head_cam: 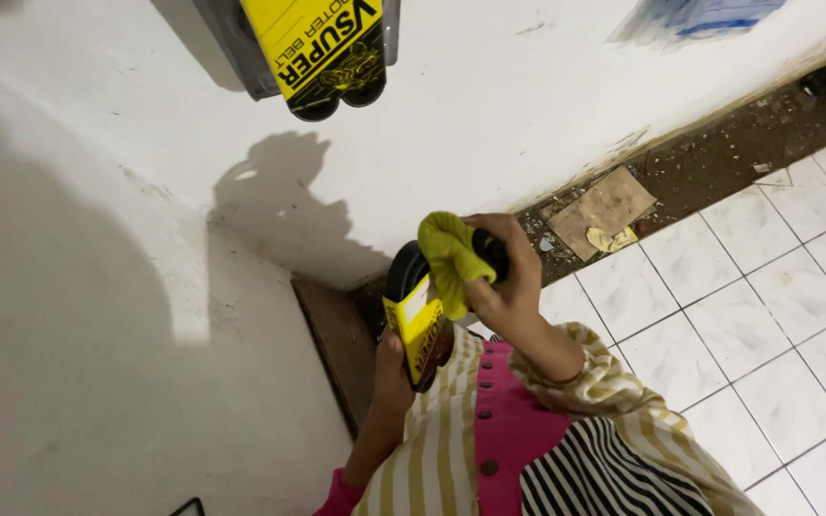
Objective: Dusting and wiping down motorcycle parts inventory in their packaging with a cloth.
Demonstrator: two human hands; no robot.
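- Near the corner of the white wall point(528, 105), above the tiled floor point(767, 315), a person holds a black rubber belt point(403, 269) in a yellow card sleeve point(419, 330) in front of the body.
- Left hand point(392, 368) is closed around the lower end of the yellow sleeve and keeps the belt upright; the fingers are mostly hidden behind the sleeve.
- Right hand point(499, 277) is closed on a yellow cloth point(449, 256) and presses it against the top curve of the belt.
- Judging from this, the step in hand is wiping the belt with the cloth. A next move would ask for a firm hold by the left hand while the cloth slides along the rubber, and care that the sleeve does not slip off.
- For containers: the card sleeve wraps the belt, and only the top of the belt shows out of it.
- On the wall above hangs another belt pack point(322, 53), yellow and black, in a clear cover; its inside I cannot tell.
- At the foot of the wall lies a piece of cardboard point(604, 205) on a dirty strip of floor, well apart from the hands.
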